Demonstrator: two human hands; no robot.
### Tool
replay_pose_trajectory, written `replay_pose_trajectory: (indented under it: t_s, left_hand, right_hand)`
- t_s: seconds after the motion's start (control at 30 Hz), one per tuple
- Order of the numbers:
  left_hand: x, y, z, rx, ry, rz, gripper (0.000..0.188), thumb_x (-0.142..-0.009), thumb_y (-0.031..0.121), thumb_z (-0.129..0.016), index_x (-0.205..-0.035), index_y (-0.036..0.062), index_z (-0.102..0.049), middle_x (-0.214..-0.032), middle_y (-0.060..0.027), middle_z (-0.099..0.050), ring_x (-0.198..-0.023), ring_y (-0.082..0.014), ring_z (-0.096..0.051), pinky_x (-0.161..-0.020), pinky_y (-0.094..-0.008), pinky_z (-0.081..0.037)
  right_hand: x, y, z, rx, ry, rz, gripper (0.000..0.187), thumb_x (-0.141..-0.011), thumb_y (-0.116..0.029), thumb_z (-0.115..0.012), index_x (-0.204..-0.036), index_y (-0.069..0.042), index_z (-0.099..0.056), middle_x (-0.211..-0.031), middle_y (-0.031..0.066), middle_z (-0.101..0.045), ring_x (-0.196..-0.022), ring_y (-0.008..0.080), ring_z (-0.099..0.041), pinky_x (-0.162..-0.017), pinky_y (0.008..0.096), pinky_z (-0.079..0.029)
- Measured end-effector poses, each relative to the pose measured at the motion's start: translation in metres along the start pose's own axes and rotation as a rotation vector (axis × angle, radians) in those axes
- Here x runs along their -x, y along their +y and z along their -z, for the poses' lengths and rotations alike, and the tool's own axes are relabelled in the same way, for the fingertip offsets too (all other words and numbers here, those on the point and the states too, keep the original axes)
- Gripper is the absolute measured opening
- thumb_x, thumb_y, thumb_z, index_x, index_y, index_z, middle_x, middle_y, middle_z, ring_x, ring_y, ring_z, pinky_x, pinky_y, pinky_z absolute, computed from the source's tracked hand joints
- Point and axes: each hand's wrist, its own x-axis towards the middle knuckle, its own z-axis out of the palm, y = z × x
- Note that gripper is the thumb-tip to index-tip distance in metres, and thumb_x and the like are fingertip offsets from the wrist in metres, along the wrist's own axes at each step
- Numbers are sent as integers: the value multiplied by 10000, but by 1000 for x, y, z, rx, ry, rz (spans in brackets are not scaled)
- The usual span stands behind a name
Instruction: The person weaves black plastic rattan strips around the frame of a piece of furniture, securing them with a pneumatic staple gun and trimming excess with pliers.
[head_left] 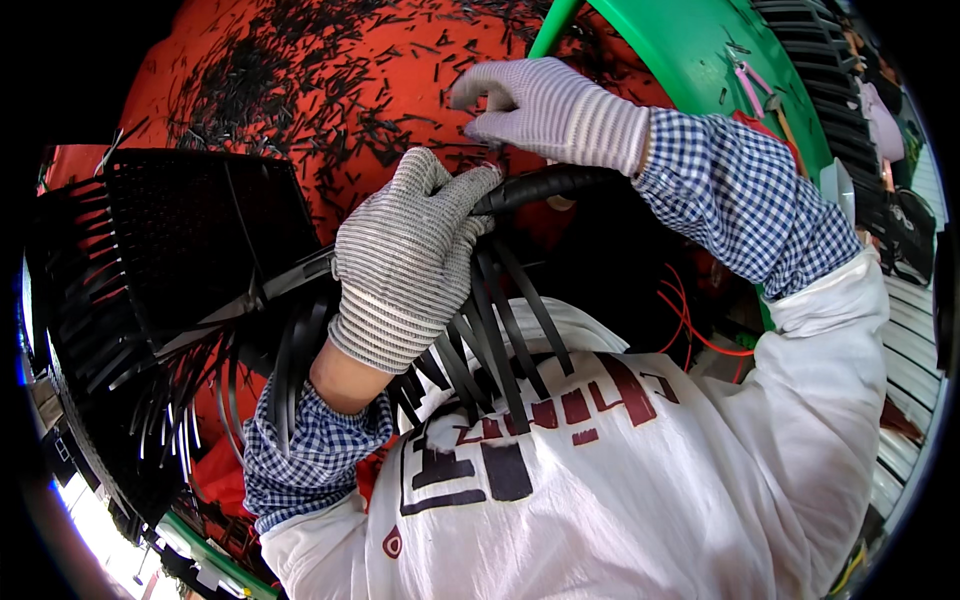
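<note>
My left hand (405,250), in a striped knit glove, is closed round the rim of a black woven basket (200,240) made of flat plastic strips. Its thumb and fingertips press where the tightly wrapped black rim (545,190) runs out to the right. Loose strip ends (490,335) hang below that hand and across my shirt. Just above the rim is my right hand (550,105), gloved alike, its thumb and bent forefinger apart with nothing visible between them. The basket's inside below my right forearm is too dark to make out.
Short black strip offcuts (270,80) litter the red floor (375,35) beyond the basket. On a green surface (700,65) at the upper right lie pink-handled cutters (748,88). Thin red cords (690,315) curve near my right side. Black slatted pieces (800,40) stand farther right.
</note>
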Motion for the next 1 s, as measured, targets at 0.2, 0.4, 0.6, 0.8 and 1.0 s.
replay_pose_trajectory:
  t_s: [0.2, 0.4, 0.6, 0.8, 1.0]
  left_hand:
    - [0, -3, 1, -32, 0, -5, 404, -772, 50, -762, -1166, 135, -736, -877, -82, -583, -716, -258, -647, -653, -354, -540]
    - [1, -3, 2, -44, -5, -4, 412, -771, 52, -763, -1170, 155, -739, -877, -73, -586, -711, -249, -646, -645, -351, -541]
    - [3, -6, 1, -35, 11, -3, 427, -756, 46, -775, -1169, 150, -740, -888, -75, -597, -725, -245, -659, -653, -348, -548]
    - [3, -5, 2, -38, 23, -14, 441, -746, 43, -780, -1174, 140, -740, -921, -79, -624, -747, -244, -676, -674, -339, -560]
    - [3, -8, 3, -36, 36, -31, 444, -748, 36, -776, -1181, 126, -735, -932, -90, -642, -762, -250, -686, -681, -333, -561]
  right_hand:
    - [2, 2, 21, 29, -251, 512, 259, -862, -56, -685, -1118, -51, -722, -917, 75, -660, -866, 244, -669, -830, 359, -551]
    - [-18, 14, 14, 80, -498, 405, 315, -850, -77, -721, -1158, -137, -748, -1064, 49, -734, -992, 258, -701, -911, 367, -543]
    - [-26, 15, 12, 38, -597, 282, 323, -884, -104, -695, -1206, -116, -727, -1062, 72, -752, -950, 215, -706, -903, 352, -542]
    - [-24, 19, 13, 1, -600, 343, 328, -913, -111, -660, -1237, -100, -710, -1022, 56, -759, -896, 195, -701, -862, 330, -545]
    - [-28, 7, 8, 156, -555, 388, 292, -911, -120, -667, -1197, -117, -725, -1000, 62, -743, -897, 219, -698, -838, 335, -549]
